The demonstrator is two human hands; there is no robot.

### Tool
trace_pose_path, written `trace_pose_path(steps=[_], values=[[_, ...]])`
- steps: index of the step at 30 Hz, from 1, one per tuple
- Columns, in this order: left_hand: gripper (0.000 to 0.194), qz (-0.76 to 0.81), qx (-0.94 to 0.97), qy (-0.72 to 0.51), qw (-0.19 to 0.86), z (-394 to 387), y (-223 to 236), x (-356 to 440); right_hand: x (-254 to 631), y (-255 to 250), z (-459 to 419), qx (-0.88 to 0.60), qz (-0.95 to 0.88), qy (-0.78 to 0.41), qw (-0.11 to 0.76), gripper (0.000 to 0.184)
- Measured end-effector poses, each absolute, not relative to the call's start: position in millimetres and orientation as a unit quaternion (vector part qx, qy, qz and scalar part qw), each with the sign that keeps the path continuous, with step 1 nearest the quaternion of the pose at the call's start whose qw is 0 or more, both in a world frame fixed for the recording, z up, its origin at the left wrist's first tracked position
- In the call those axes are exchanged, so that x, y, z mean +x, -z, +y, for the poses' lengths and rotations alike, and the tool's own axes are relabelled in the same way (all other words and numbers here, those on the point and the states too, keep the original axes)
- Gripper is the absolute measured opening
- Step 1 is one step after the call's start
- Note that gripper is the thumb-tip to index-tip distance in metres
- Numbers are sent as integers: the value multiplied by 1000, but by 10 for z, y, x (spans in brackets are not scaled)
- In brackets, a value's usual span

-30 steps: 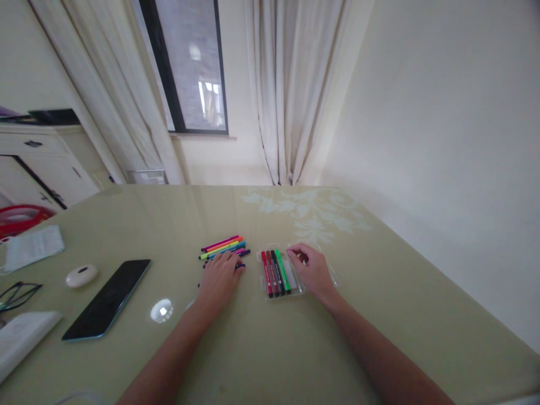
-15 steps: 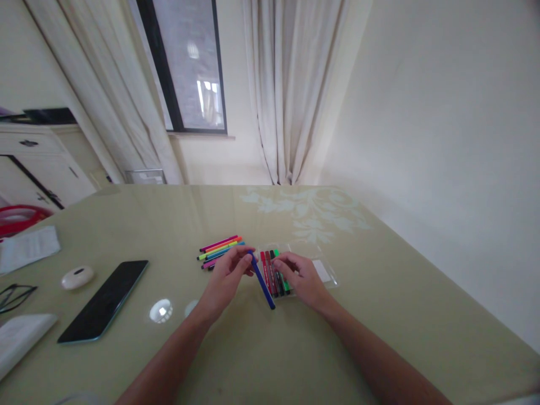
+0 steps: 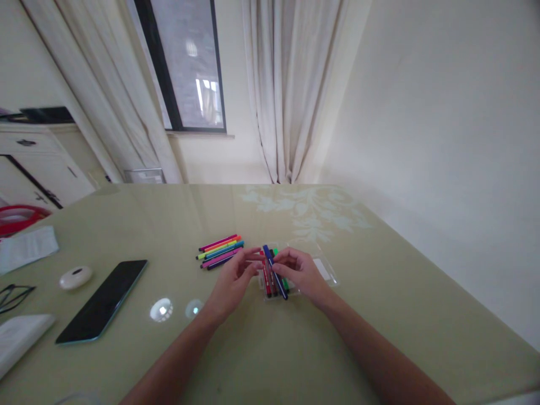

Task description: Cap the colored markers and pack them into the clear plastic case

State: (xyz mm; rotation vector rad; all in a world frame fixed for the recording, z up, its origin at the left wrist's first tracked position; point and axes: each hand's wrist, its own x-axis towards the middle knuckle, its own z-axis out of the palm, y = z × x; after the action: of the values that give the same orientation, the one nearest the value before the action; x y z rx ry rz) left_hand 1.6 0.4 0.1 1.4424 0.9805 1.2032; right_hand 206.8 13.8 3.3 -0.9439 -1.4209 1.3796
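Note:
A dark blue felt-tip pen (image 3: 276,274) slants over the clear plastic case (image 3: 333,279), pinched between the thumb and fingers of my right hand (image 3: 300,273). Under it in the case lie a red pen (image 3: 266,281), a brown pen and a green pen (image 3: 286,284); a black one is partly covered. My left hand (image 3: 235,278) is just left of the case, thumb and fingers apart, its fingertips close to the blue pen and holding nothing. Beyond that hand, a loose row of several coloured pens (image 3: 219,247) rests on the table.
To the left on the table (image 3: 261,354) lie a dark phone (image 3: 103,301), a white oval case (image 3: 76,277), glasses (image 3: 14,295), a white object (image 3: 23,340) and a folded white cloth (image 3: 27,250). A wall (image 3: 455,140) runs along the right side.
The blue pen has passed from my left hand to my right and moved rightward over the case. My left hand's fingers have opened.

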Motion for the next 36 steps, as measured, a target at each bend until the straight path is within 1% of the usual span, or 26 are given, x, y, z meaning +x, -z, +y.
trace_pose_path(steps=[3,6,9,12,16,18,21,24,30,33,36], values=[[31,438,674,-450,388,-27,32,14,2175,-37,228,-433,-562,-524,471,33],[26,418,782,-377,268,-90,67,36,2328,-33,329,-493,-560,-473,469,31],[32,378,853,-305,191,-157,96,80,2443,6,400,-527,-570,-452,439,28],[40,363,888,-245,142,-195,111,113,2457,64,410,-544,-589,-445,399,22],[42,368,897,-211,120,-215,105,140,2375,85,355,-551,-627,-403,375,13],[47,374,900,-194,109,-227,96,164,2339,62,321,-558,-662,-346,361,9],[54,380,906,-166,88,-250,93,205,2317,17,282,-577,-714,-246,311,7],[55,386,906,-155,76,-260,100,228,2307,-5,258,-595,-731,-189,277,7],[53,391,906,-151,64,-251,97,255,2258,8,249,-613,-739,-150,236,14],[51,386,906,-164,65,-247,100,268,2267,19,265,-603,-738,-169,251,13],[46,385,898,-193,95,-203,104,212,2313,24,287,-588,-744,-174,266,14]])
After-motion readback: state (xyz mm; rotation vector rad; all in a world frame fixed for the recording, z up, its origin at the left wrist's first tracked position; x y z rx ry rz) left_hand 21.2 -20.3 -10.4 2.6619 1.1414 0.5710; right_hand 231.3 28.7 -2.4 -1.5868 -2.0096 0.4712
